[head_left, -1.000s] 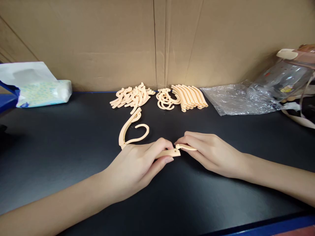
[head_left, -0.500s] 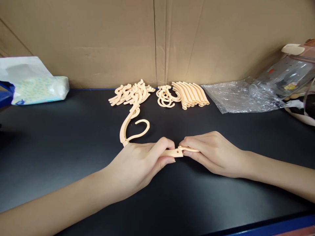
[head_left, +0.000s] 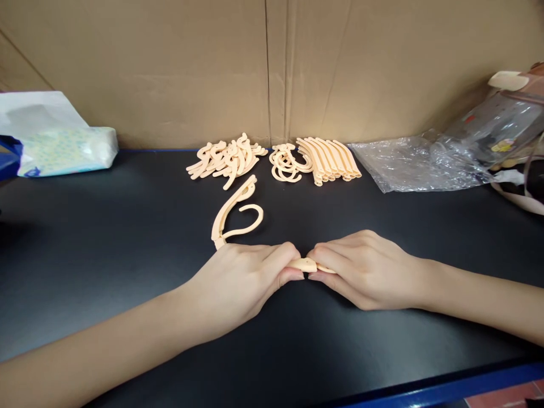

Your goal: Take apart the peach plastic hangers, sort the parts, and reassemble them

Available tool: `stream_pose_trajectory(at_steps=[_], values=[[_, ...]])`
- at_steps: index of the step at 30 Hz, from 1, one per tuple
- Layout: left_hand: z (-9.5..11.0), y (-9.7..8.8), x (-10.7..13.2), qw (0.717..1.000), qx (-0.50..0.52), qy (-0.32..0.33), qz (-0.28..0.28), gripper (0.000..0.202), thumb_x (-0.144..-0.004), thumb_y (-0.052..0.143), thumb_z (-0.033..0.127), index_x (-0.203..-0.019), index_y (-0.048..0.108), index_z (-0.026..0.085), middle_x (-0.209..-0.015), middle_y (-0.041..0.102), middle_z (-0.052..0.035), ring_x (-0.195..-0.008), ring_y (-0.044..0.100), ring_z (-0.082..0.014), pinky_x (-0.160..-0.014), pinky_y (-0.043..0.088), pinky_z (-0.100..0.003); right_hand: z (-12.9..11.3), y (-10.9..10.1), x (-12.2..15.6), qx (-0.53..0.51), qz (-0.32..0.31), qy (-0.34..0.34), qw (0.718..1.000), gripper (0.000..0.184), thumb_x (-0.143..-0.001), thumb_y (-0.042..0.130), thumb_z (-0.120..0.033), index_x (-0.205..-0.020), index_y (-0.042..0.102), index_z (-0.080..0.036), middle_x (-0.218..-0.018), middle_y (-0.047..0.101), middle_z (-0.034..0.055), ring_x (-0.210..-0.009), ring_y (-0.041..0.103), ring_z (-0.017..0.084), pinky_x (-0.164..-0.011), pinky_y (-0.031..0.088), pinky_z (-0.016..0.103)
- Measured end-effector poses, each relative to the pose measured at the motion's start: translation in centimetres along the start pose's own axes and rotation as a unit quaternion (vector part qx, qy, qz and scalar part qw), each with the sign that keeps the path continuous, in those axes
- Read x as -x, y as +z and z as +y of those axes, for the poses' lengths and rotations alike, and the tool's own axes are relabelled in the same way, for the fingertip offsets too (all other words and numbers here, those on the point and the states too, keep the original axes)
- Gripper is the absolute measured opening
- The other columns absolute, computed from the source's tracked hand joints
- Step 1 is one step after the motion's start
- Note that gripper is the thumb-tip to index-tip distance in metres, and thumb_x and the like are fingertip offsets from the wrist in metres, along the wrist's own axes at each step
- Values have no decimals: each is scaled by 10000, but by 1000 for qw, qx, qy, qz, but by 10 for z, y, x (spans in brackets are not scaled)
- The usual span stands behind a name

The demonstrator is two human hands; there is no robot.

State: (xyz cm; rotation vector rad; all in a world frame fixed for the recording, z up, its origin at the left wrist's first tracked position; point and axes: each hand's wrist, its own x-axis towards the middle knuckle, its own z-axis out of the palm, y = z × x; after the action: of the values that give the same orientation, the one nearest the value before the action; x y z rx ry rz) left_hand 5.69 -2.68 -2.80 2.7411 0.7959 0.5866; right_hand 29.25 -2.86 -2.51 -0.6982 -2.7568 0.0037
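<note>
My left hand (head_left: 242, 283) is closed around a cream plastic folding hanger (head_left: 219, 218). The hanger's hook (head_left: 249, 229) and one curved arm stick out beyond the knuckles. Its other arm end (head_left: 305, 264) pokes out between my left thumb and forefinger. My right hand (head_left: 374, 272) pinches a thin cream plastic piece (head_left: 326, 269), mostly hidden by the fingers. That piece meets the arm end, apparently with its tip inside it. Both hands are close together above the black table.
At the back lie a pile of small curved pieces (head_left: 227, 158), several loose hooks (head_left: 287, 164) and a row of hanger arms (head_left: 331, 158). A clear plastic bag (head_left: 395, 164) and a transparent bottle (head_left: 493, 130) are at right. A tissue pack (head_left: 68, 150) sits at left.
The thin piece has gone into line with the hanger's arm end, and its knobbed tip and the arm's hole are less visible. The hanger's far arm has shifted slightly right.
</note>
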Motion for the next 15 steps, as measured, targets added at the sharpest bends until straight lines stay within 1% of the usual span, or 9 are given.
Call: stream_pose_trajectory(at_steps=[3,7,10,12,15], values=[[-2,1,-1,1000,12,4,-4,250,-1058,317,281,-912,500,197,-690,565,66,-554,571,-79,-517,351,-209,0,0,0,10,9,-2,1000,285,-1029,368,-236,-808,536,-169,-670,572,-19,-513,463,107,-486,271,282],[-3,0,-2,999,28,-1,-17,203,-1047,349,253,-946,515,198,-740,600,60,-606,599,-81,-543,356,-221,1,0,-1,33,43,-6,999,292,-1021,410,-275,-787,550,-170,-656,560,-24,-525,458,113,-512,313,275],[-2,-3,0,999,44,-13,-22,163,-1033,389,241,-976,536,197,-764,614,58,-632,599,-82,-562,359,-227,1,0,-2,49,59,-12,997,333,-1017,427,-356,-784,570,-166,-670,562,-12,-555,461,127,-549,334,281],[-2,-5,0,999,43,-20,-10,152,-1022,419,238,-965,553,194,-762,613,56,-635,580,-86,-584,365,-230,3,-1,-3,49,66,-9,997,356,-1011,436,-403,-803,593,-159,-686,571,1,-584,466,141,-573,337,291],[0,-8,-1,1000,10,-26,10,144,-998,481,253,-930,593,195,-768,621,40,-670,550,-113,-630,374,-247,7,-2,-4,38,79,7,996,320,-1000,467,-392,-896,636,-141,-769,622,32,-688,520,166,-657,367,308]])
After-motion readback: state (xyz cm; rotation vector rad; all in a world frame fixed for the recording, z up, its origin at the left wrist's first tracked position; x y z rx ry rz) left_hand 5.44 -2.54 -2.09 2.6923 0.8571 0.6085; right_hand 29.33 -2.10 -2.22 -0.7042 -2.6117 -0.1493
